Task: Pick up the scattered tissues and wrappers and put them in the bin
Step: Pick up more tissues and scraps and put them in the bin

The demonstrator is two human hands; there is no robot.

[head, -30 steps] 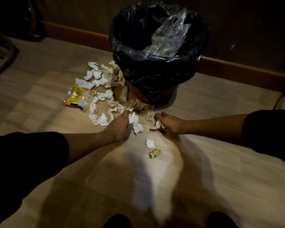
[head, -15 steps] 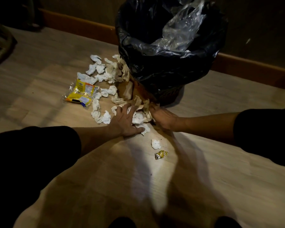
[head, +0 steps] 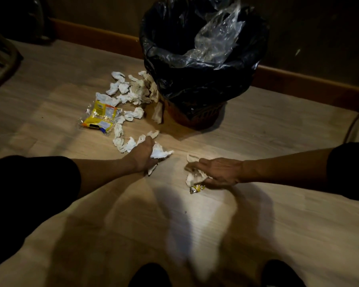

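Observation:
A bin (head: 197,112) lined with a black bag stands on the wooden floor, a clear plastic bag (head: 218,38) inside it. Several crumpled white tissues (head: 133,92) lie left of its base, beside a yellow wrapper (head: 101,118). My left hand (head: 144,154) is closed around a bunch of white tissues (head: 161,152) in front of the bin. To the right, my right hand (head: 218,171) grips crumpled tissues (head: 195,177) low over the floor. A small gold wrapper (head: 196,189) lies just under its fingers.
A wooden skirting board (head: 311,83) runs along the dark wall behind the bin. A dark curved chair frame (head: 2,65) sits at the far left. A cable (head: 351,125) curves on the floor at the right. My dark shoes (head: 149,274) show at the bottom.
Both hands pulled back from the bin's base with tissues gathered in them. The right hand moved right and nearer, down to the loose tissue and small gold wrapper.

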